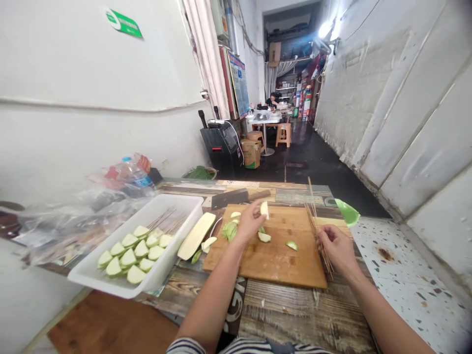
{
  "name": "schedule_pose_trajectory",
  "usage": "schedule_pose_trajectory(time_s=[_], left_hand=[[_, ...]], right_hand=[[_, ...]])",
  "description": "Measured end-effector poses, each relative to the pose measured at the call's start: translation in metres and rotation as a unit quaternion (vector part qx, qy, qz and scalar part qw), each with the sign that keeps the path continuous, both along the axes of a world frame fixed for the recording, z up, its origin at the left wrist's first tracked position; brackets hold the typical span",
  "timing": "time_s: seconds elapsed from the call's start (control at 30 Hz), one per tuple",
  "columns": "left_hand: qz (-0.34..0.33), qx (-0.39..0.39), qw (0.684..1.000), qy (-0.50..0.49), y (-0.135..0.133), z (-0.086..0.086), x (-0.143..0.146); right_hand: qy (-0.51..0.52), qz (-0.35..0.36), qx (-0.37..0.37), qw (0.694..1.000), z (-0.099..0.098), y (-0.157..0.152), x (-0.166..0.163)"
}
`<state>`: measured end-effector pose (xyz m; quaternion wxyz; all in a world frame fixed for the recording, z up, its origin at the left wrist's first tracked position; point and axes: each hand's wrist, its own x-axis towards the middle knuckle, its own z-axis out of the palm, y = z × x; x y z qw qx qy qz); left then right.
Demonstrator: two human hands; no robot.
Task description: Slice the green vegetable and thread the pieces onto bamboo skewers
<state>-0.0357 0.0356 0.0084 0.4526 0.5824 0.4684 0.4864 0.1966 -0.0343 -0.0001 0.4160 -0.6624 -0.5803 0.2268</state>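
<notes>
My left hand [250,223] pinches a pale, green-edged zucchini slice [264,210] above the cutting board [276,263]. Under and beside that hand lie a pile of cut slices [229,230] and a loose slice [264,237]. A small green-skinned piece [291,246] sits alone toward the right of the board. At the board's right edge, my right hand [337,248] has its thumb and fingers closed at a bundle of thin bamboo skewers [311,219]. How many skewers are between those fingertips is hard to make out.
A white tray [173,255] on the left holds skewered slices [128,258]. Between tray and board lies a halved zucchini [197,236]. Behind the board rests a cleaver [230,198]. Plastic bags [73,216] crowd the left; a person [273,100] sits far back.
</notes>
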Motion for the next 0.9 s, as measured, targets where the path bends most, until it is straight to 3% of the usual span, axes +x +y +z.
schedule_pose_trajectory(time_s=[0.13, 0.3, 0.37, 0.53, 0.73, 0.9], left_hand=[[-0.027, -0.104, 0.97, -0.216, 0.0, 0.002, -0.006], [-0.029, -0.158, 0.925, -0.345, 0.004, -0.002, -0.019], [-0.026, -0.149, 0.92, -0.36, 0.006, -0.004, -0.021], [-0.002, -0.1, 0.945, -0.311, 0.005, -0.011, -0.017], [-0.039, -0.177, 0.941, -0.285, -0.009, -0.009, 0.002], [-0.034, -0.214, 0.911, -0.351, -0.015, 0.004, 0.003]], right_hand=[[0.151, 0.12, -0.008, 0.981, 0.006, -0.018, -0.039], [0.197, 0.218, -0.105, 0.95, -0.006, -0.022, -0.065], [0.197, 0.234, -0.128, 0.943, -0.012, -0.019, -0.067], [0.167, 0.25, -0.132, 0.945, -0.02, -0.015, -0.069], [0.13, 0.243, -0.069, 0.959, -0.017, -0.01, -0.071], [0.104, 0.188, -0.02, 0.976, -0.019, -0.014, -0.062]])
